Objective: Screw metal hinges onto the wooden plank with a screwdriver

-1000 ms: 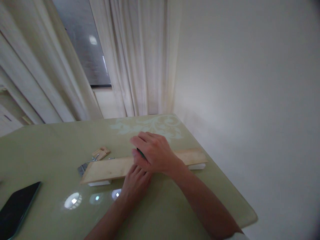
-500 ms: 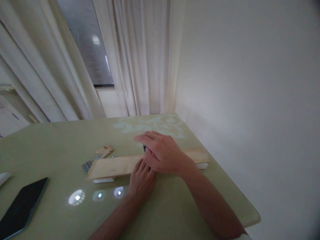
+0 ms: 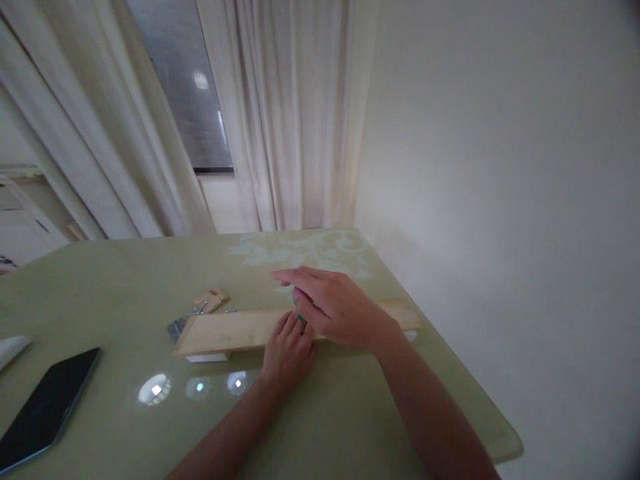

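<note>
A pale wooden board point(image 3: 227, 331) lies across white supports on the table. My left hand point(image 3: 289, 350) rests on its near edge with the fingers bent over the top; the thumb is hidden. Just above, my right hand point(image 3: 335, 303) is closed around what looks like a screwdriver point(image 3: 301, 320), its index finger stretched out to the left. Only a bit of green handle and a dark shaft show between the hands. The shaft points down at the board beside my left fingers, and its tip is hidden.
Left of the board lie a small wooden piece point(image 3: 213, 299), a few screws point(image 3: 201, 309) and a grey item point(image 3: 177, 327). A dark tablet point(image 3: 50, 407) lies at the front left, near a white object point(image 3: 13, 348). A wall point(image 3: 475, 233) borders the table's right side.
My right hand has lifted and shifted slightly right, turning a little, so more of the green handle and dark shaft shows. My left hand stays on the board. The view has shifted slightly.
</note>
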{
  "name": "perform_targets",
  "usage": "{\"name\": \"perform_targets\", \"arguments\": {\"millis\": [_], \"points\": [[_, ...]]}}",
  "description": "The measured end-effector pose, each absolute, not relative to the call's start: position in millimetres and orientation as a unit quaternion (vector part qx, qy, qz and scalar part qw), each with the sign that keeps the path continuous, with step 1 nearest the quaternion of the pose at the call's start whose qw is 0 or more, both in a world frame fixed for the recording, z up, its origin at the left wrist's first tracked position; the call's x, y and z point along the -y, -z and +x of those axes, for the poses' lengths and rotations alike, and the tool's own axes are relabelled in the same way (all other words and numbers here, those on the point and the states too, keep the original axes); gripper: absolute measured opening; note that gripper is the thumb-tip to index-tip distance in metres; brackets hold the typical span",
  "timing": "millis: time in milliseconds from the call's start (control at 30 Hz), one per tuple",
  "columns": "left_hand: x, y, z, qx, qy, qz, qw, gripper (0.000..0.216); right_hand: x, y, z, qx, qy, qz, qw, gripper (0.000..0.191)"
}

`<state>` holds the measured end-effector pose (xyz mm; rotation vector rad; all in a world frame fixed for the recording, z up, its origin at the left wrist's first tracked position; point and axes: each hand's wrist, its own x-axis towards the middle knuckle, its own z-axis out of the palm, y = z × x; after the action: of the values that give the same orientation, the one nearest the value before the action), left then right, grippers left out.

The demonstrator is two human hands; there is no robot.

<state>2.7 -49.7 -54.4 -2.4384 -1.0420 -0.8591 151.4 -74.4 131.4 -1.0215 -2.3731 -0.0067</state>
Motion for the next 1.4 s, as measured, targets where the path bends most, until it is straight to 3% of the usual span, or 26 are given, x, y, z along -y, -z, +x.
{"name": "perform_targets", "arguments": {"millis": [67,167,267,367,433,533,700,867,1033,1167,1400], "points": [[50,55,3,0.375,0.295,-0.861,0.178,0.020,73,-129,147,0.874,0.036,-0.410,0.258,0.037],[49,56,2,0.381,0.294,-0.859,0.174,0.021,72,-126,143,0.854,0.087,-0.461,0.227,0.051],[49,56,2,0.364,0.314,-0.861,0.168,0.023,76,-129,145,0.872,0.040,-0.423,0.245,0.040],[50,53,2,0.358,0.318,-0.861,0.171,0.023,78,-131,148,0.884,0.006,-0.389,0.258,0.045],[50,51,2,0.368,0.305,-0.860,0.177,0.021,76,-131,149,0.875,0.034,-0.419,0.242,0.036],[50,51,3,0.372,0.304,-0.856,0.190,0.021,75,-130,150,0.858,0.071,-0.455,0.227,0.044],[50,53,3,0.362,0.321,-0.852,0.197,0.022,77,-131,152,0.883,0.021,-0.389,0.262,0.040],[51,50,2,0.375,0.295,-0.856,0.199,0.023,75,-131,151,0.854,0.088,-0.447,0.250,0.039],[51,49,2,0.368,0.297,-0.859,0.198,0.025,74,-131,154,0.862,0.055,-0.423,0.273,0.034],[51,49,2,0.368,0.293,-0.860,0.198,0.028,74,-131,154,0.850,0.106,-0.450,0.253,0.040],[51,51,2,0.366,0.307,-0.859,0.183,0.027,75,-131,151,0.862,0.103,-0.432,0.244,0.034]]}}
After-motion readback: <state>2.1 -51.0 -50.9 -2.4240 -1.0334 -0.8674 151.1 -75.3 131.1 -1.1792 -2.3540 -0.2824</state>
